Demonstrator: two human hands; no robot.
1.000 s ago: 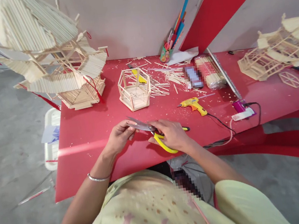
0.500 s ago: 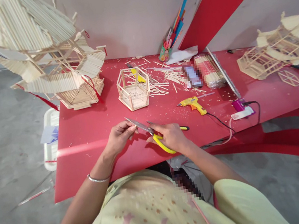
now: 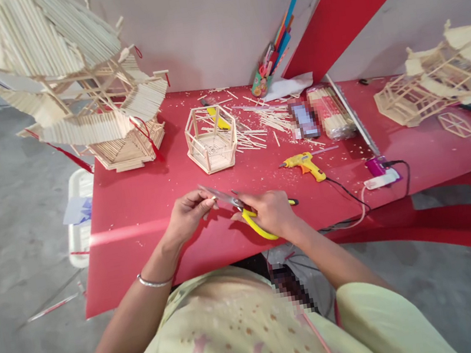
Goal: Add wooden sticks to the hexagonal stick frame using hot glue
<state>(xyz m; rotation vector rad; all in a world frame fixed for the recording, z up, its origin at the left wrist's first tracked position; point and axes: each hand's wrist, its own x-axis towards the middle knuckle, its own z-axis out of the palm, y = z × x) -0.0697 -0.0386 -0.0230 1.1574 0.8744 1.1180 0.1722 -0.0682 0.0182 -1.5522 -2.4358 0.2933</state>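
The steel blades of the yellow-handled scissors (image 3: 239,204) now spread wider than a second ago, suggesting a pause between cuts; the right hand (image 3: 273,211) wraps their handles; the left hand (image 3: 188,214) pinches a tiny pale wooden stick (image 3: 213,198) beside one blade, above the red tabletop (image 3: 132,199).

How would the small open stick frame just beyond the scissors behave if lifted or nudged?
The stick frame is probably light for its size, being thin sticks with mostly open space between. Its slim uprights look fragile and might snap or come loose if squeezed. Nudged, it would likely slide rather than tip, as it stands on a broad, flat base.
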